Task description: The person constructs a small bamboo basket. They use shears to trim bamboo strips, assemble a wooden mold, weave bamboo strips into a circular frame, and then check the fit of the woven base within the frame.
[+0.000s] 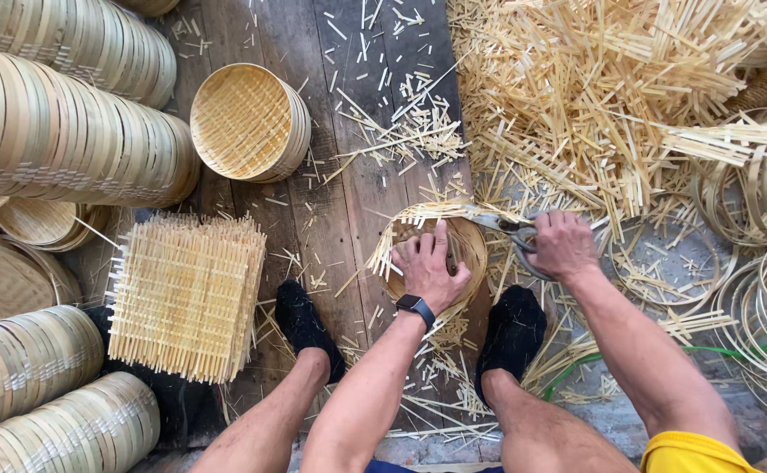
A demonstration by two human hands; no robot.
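My left hand [429, 267] presses flat on a round bamboo steamer frame [466, 250] that stands on the wooden floor between my feet. Woven slat ends stick out over the frame's rim [381, 256]. My right hand [562, 244] grips a pair of metal scissors [499, 223], whose blades reach over the frame's upper right rim. A dark watch sits on my left wrist.
A stack of square woven bamboo mats [186, 293] lies to the left. Rows of finished round steamers [59, 131] fill the left side. A single steamer [247, 123] stands behind. Loose bamboo strips [611, 96] are piled at upper right, thin hoops [764, 298] at right.
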